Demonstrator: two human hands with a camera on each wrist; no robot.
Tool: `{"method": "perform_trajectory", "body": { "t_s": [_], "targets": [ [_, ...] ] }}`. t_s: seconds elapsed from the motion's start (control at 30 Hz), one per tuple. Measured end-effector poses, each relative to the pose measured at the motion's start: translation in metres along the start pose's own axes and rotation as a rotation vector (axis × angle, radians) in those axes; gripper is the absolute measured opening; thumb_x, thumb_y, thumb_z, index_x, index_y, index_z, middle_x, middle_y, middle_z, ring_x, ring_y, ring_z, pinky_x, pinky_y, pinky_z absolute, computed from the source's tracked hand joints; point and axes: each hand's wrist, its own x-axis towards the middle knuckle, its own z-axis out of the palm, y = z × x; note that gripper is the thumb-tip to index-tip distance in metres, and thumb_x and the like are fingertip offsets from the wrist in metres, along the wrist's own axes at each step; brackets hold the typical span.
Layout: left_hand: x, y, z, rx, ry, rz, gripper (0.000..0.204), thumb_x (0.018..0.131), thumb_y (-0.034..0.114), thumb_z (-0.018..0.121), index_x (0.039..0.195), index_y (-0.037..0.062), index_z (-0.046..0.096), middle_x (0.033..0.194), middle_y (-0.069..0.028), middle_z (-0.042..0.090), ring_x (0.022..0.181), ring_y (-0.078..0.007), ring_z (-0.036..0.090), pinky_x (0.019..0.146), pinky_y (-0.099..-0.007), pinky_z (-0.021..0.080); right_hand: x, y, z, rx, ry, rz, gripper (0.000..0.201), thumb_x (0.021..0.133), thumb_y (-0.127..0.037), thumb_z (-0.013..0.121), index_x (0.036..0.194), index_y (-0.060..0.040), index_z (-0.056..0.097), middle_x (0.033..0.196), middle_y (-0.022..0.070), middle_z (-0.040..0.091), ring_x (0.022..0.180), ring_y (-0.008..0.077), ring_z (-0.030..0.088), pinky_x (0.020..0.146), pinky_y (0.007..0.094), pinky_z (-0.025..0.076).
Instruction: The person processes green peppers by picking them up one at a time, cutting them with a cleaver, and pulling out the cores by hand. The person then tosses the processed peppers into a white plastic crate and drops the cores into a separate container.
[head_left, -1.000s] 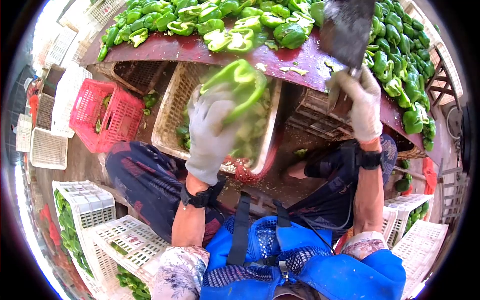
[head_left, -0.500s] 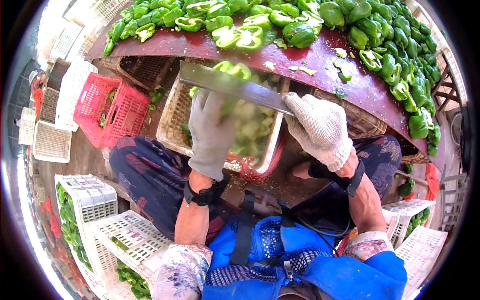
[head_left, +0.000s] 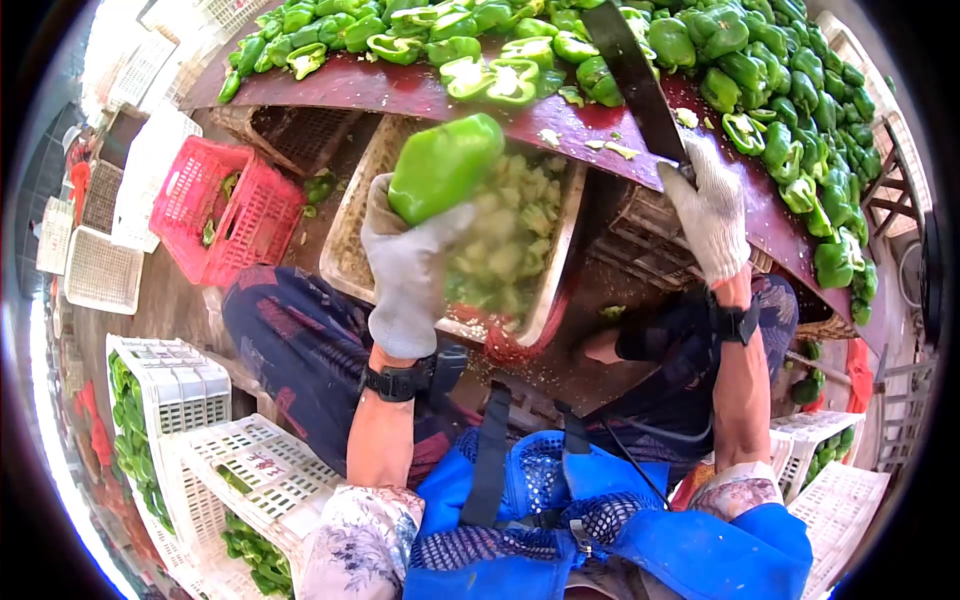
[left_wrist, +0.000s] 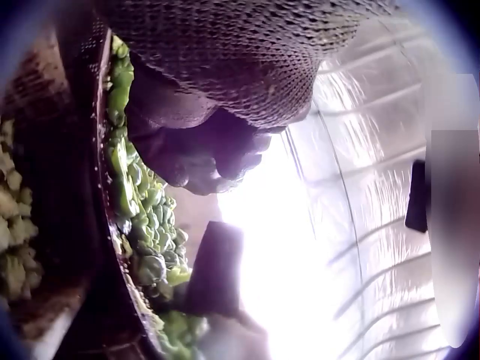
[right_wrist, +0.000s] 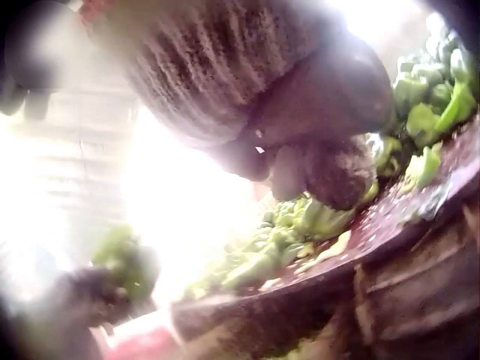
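My gloved left hand holds a green bell pepper above a dirty white crate between the knees. Pale green pepper scraps fill much of that crate. The fingers and thumb curl round the pepper's lower end, its smooth skin uppermost. In my gloved right hand is the handle of a broad dark knife, its blade pointing away over the table's edge. The left wrist view catches the dark blade from the side. In the right wrist view the pepper appears blurred at lower left.
A dark red table curves across the front, heaped with whole peppers and cut halves. At left stands a pink basket. White crates flank the person on the left, with another white crate on the right.
The knife crossed over to the left hand's pepper, then swung back right, away from it. The left hand showed a cut-open pepper a second ago; smooth skin shows now.
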Motion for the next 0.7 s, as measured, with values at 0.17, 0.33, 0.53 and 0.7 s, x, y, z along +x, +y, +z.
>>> {"method": "perform_trajectory", "body": {
  "t_s": [0.17,0.33,0.53,0.7],
  "targets": [
    [0.002,-0.010,-0.018,-0.164,-0.163,-0.173,0.043,0.097,0.007,0.065,0.138,0.0054,0.056,0.130,-0.0140,0.067,0.117,-0.0310,0.068,0.096,-0.0505,0.060,-0.009,-0.064,0.005,0.120,0.052,-0.308,0.029,0.085,-0.010,0.072,0.114,-0.0105,0.069,0.078,0.0090,0.067,0.069,0.0256,0.070,0.063,0.0379,0.056],
    [-0.006,-0.038,-0.046,-0.487,-0.294,-0.291,0.041,0.108,0.032,0.051,0.138,0.0049,0.057,0.137,-0.0150,0.063,0.125,-0.0329,0.061,0.112,-0.0512,0.047,-0.015,-0.093,0.003,-0.261,-0.101,-0.603,0.036,0.086,-0.021,0.064,0.122,-0.0161,0.067,0.072,0.0003,0.058,0.062,0.0195,0.061,0.053,0.0355,0.047],
    [-0.010,-0.035,-0.036,-0.563,-0.185,-0.413,0.035,0.106,0.029,0.053,0.131,0.0062,0.063,0.129,-0.0152,0.068,0.115,-0.0341,0.065,0.099,-0.0497,0.055,-0.014,-0.094,0.012,-0.294,-0.135,-0.630,0.040,0.086,-0.019,0.064,0.125,-0.0151,0.065,0.075,0.0026,0.059,0.063,0.0219,0.062,0.054,0.0370,0.048],
    [-0.013,-0.038,-0.032,-0.400,-0.146,-0.360,0.037,0.107,0.032,0.052,0.132,0.0064,0.063,0.133,-0.0148,0.067,0.120,-0.0355,0.064,0.095,-0.0498,0.057,-0.013,-0.082,0.019,-0.274,-0.167,-0.630,0.040,0.086,-0.019,0.063,0.126,-0.0149,0.064,0.075,0.0030,0.059,0.063,0.0223,0.063,0.053,0.0372,0.050]
  ]
}}
